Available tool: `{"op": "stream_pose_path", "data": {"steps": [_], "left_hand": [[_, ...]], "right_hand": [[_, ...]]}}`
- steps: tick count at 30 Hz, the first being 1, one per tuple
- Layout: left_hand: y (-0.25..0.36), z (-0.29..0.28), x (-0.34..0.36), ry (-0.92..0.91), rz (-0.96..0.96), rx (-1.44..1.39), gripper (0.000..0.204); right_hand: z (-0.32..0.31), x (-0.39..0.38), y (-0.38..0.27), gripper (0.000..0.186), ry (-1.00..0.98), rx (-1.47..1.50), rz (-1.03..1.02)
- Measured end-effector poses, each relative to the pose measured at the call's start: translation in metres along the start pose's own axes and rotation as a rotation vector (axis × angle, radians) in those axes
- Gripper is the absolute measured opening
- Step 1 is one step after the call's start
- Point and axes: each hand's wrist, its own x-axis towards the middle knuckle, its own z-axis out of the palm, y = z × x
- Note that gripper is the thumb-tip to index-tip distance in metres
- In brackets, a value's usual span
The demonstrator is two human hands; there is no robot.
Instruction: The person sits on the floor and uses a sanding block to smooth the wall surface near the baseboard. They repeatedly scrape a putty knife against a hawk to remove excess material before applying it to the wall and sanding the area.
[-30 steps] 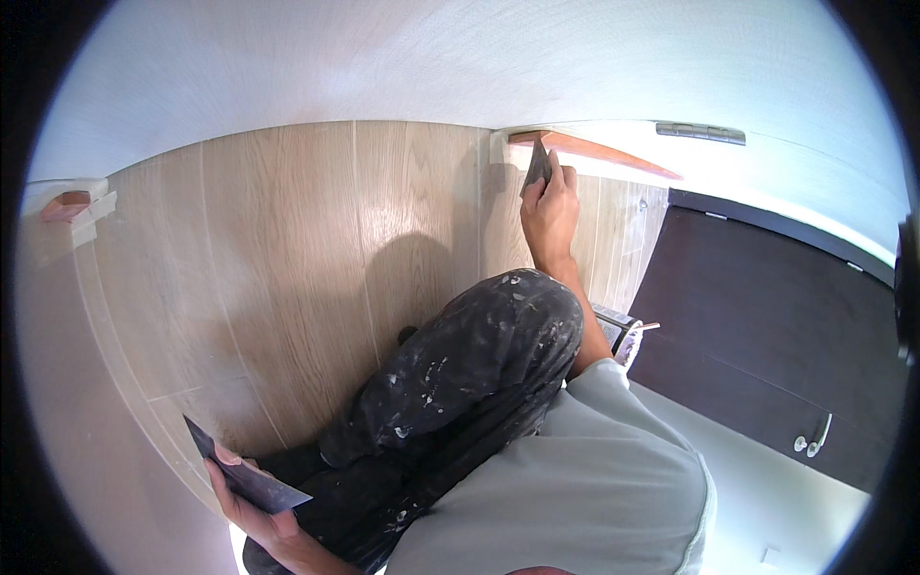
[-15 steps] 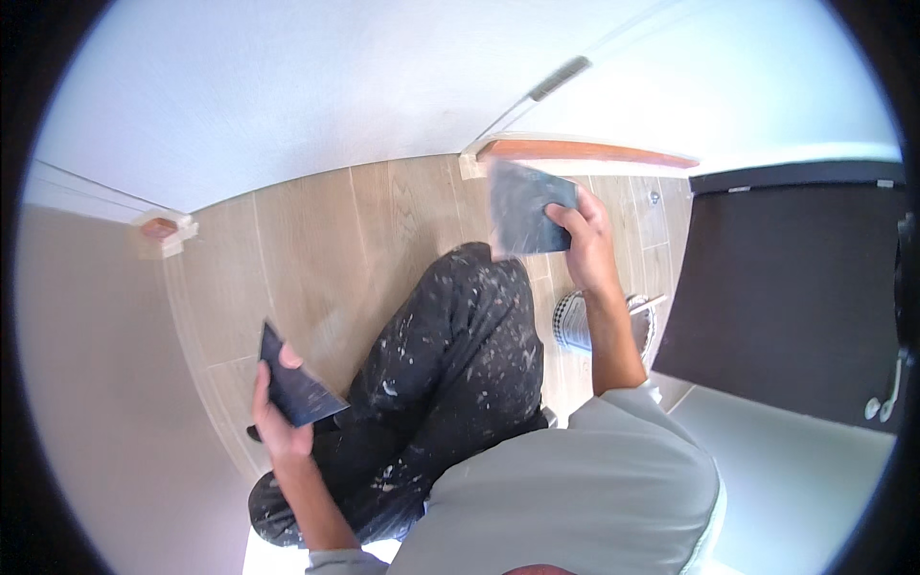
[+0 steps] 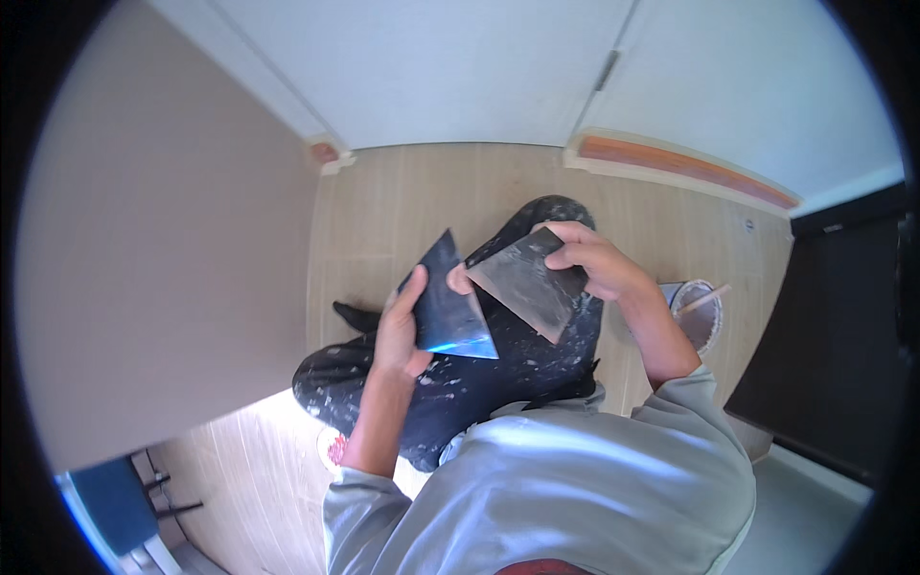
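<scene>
My left hand [image 3: 398, 331] grips a flat, dark metal filling scraper [image 3: 450, 311], its lower edge shining blue-white. Near that scraper's right side shows a small pinkish patch; I cannot tell if it is filler or a fingertip. In my right hand [image 3: 604, 266] is a second filling scraper [image 3: 527, 278], grey and smeared, with a pale line of residue along its lower left edge. The thumb lies on its face. Both blades are held over my lap, close together, the right one's left corner beside the left one's right edge.
Paint-spotted black trousers [image 3: 517, 369] cover my bent legs. Right of them stands a bucket [image 3: 704, 321] with a stick in it. Ahead are white wall panels [image 3: 460, 77] and a taped, reddish-brown strip [image 3: 680, 165]. A brown wall [image 3: 192, 249] rises at left, a dark panel [image 3: 815, 335] at right.
My right hand has come back from near the wall to above my lap. The left hand has risen rightward, bringing the two scrapers together. The view has turned too.
</scene>
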Motion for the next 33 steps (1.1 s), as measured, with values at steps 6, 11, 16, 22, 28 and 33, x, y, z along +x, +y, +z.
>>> {"op": "stream_pose_path", "data": {"steps": [6, 11, 16, 22, 28, 33], "left_hand": [[-0.004, -0.012, -0.044, -0.016, 0.114, -0.075, 0.036], [0.002, -0.018, -0.049, 0.04, 0.105, -0.301, 0.033], [-0.023, -0.024, -0.045, -0.542, -0.269, -0.981, 0.037], [-0.038, -0.012, -0.054, -0.478, -0.451, -1.058, 0.013], [-0.046, -0.001, -0.053, -0.501, -0.518, -1.124, 0.015], [-0.053, -0.001, -0.046, -0.418, -0.481, -1.103, 0.018]], "right_hand": [[-0.005, 0.004, 0.028, 0.035, -0.066, -0.08, -0.082], [0.02, -0.009, 0.031, 0.04, 0.144, 0.289, -0.123], [0.056, 0.016, 0.048, 0.032, 0.166, 0.479, -0.169], [0.082, 0.041, 0.057, 0.027, 0.18, 0.385, -0.352], [0.087, 0.047, 0.069, 0.025, 0.253, 0.356, -0.367], [0.082, 0.051, 0.08, 0.028, 0.265, 0.324, -0.368]]}}
